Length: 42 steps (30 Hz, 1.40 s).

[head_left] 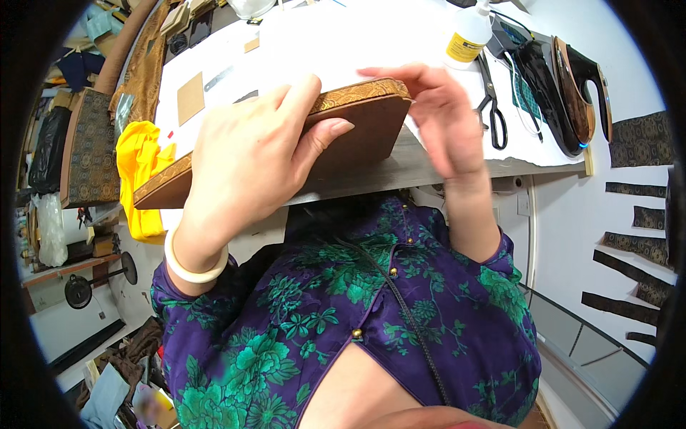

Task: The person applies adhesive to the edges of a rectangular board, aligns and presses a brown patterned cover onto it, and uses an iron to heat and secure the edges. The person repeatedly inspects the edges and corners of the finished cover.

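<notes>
In the head view, the person's left hand (250, 146) is gripping a brown, round-cornered panel (361, 132) edged in gold brocade, its thumb pressing on the near face and its fingers closing over the edge. The panel is tilting above the near edge of the worktable (421, 159). The right hand (446, 114), blurred, is hovering at the panel's right end, fingers loosely parted and gripping nothing visible; whether they are touching the brocade one cannot tell. For good handling, the left hand should probably be keeping the panel steady while the right fingertips are smoothing the edging lightly around the corner, avoiding creases. On the far right, a white squeeze bottle (469, 34) is carrying a yellow label with dark print; no writing is showing on the panel.
</notes>
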Motion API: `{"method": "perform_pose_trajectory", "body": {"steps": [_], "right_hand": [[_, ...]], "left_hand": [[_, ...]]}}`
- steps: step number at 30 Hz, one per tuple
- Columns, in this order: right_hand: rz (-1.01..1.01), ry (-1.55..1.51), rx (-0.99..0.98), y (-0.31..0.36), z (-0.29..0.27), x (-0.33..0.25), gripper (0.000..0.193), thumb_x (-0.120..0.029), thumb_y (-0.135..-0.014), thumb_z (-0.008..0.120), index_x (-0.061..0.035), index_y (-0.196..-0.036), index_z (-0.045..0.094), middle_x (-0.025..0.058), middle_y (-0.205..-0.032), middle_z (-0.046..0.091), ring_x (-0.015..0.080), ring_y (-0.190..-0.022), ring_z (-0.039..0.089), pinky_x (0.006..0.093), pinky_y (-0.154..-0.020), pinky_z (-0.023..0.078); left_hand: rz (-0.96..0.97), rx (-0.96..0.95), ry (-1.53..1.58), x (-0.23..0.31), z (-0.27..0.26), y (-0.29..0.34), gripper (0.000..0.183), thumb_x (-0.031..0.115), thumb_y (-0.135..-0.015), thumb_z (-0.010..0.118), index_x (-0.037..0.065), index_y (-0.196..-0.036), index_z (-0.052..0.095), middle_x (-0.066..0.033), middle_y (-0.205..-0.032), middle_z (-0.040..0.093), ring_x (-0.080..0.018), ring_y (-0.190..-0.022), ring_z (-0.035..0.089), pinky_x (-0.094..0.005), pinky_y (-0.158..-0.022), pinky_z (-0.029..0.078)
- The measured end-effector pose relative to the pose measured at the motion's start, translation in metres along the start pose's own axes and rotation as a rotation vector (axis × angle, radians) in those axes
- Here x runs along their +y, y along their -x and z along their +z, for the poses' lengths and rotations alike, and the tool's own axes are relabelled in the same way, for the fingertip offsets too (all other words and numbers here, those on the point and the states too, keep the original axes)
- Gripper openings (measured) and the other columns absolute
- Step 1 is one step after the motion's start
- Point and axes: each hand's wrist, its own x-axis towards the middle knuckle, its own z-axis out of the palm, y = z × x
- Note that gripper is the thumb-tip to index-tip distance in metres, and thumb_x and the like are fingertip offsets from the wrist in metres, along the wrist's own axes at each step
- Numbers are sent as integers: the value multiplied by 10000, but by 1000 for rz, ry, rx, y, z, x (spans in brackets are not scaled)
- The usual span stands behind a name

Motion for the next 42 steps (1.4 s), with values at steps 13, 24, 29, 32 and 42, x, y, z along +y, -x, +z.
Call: {"method": "perform_pose_trajectory", "body": {"steps": [13, 24, 29, 32, 42], "right_hand": [[77, 129, -40, -4, 39, 2, 333, -223, -1059, 459, 19, -1136, 675, 66, -1035, 688, 144, -983, 613, 280, -928, 454], [18, 13, 188, 16, 40, 17, 415, -263, -1066, 368, 81, -1188, 568, 178, -1137, 623, 238, -1060, 596, 371, -988, 437], [16, -154, 177, 10, -3, 12, 491, -356, -1093, 307, 40, -1216, 569, 180, -1166, 637, 268, -1087, 594, 421, -1021, 417], [-12, -154, 196, 8, -4, 6, 447, -362, -1079, 369, 7, -1208, 585, 169, -1152, 650, 260, -1097, 596, 423, -1030, 415], [-59, 41, 413, 15, -28, 9, 378, -331, -1024, 456, -52, -1215, 624, 116, -1193, 661, 251, -1115, 610, 410, -1015, 453]], "left_hand": [[-28, 73, 75, -10, 4, 17, 261, 318, -916, 669, 82, -922, 558, -101, -716, 574, -309, -637, 609, -391, -551, 451], [-448, 1466, 573, -82, 7, 168, 278, 164, -1014, 430, -11, -1175, 575, -160, -1181, 647, -247, -1151, 599, -423, -1044, 427], [-564, 1188, 1097, -90, 46, 158, 468, 342, -1093, 280, 5, -1143, 602, -142, -1138, 668, -194, -1099, 602, -318, -1002, 435], [-576, 1115, 1348, -74, 41, 145, 454, 329, -1095, 317, -1, -1042, 625, -89, -1048, 686, -145, -1006, 615, -261, -917, 457], [-565, 1215, 651, -60, 34, 111, 252, 133, -1017, 442, -34, -1029, 630, -118, -967, 651, -214, -958, 595, -349, -916, 453]]}}
